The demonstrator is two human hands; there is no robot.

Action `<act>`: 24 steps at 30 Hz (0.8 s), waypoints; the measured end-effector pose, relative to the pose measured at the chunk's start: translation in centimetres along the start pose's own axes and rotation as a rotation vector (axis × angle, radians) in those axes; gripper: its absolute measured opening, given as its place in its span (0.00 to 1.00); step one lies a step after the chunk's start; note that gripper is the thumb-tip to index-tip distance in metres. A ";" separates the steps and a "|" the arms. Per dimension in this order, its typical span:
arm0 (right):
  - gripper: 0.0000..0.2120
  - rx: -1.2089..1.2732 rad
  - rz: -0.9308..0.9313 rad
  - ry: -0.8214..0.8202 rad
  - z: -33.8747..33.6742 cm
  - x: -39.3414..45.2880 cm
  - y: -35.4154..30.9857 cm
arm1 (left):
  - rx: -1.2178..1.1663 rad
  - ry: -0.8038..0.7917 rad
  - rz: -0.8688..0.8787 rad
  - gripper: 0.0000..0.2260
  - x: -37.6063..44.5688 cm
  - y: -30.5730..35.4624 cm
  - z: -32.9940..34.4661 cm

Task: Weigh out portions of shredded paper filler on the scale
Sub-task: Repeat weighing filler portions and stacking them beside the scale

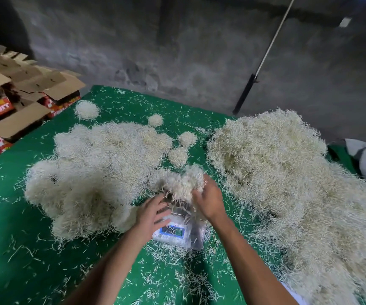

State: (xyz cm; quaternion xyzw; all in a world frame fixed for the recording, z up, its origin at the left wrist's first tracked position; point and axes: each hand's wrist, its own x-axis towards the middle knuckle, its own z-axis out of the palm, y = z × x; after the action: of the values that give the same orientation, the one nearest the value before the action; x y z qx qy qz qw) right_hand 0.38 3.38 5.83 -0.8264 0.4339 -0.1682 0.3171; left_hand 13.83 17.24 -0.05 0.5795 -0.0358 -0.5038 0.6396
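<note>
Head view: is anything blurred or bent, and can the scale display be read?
Head view: the clump and both hands, left, right, are motion-blurred; wide-angle bends the pole slightly; the scale display is unreadable; the wall is dim.

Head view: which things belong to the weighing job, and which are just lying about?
Job: scale; paper clump held over it by left hand and right hand; big loose pile; small round portions.
Lying about: cardboard boxes; pole against wall.

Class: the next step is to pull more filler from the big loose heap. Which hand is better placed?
Right. The right hand is beside the big heap; the left hand is over the scale.
</note>
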 end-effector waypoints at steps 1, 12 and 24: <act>0.29 -0.033 -0.023 0.089 -0.2 0.8 0.1 | -0.037 0.049 -0.023 0.16 0.1 -0.3 -0.6; 0.36 -0.384 0.011 -0.166 1.8 0.4 4.0 | -0.054 0.222 -0.126 0.09 0.2 -3.2 -2.8; 0.21 -0.336 -0.044 0.130 2.7 -2.5 4.7 | 0.440 0.389 0.206 0.13 3.6 1.7 -1.0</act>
State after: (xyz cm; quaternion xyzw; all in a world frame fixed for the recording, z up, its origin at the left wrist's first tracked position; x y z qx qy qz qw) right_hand -2.43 4.43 0.70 -0.8644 0.4574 -0.1531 0.1420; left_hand 17.29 15.22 -0.95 0.7829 -0.0797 -0.2963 0.5412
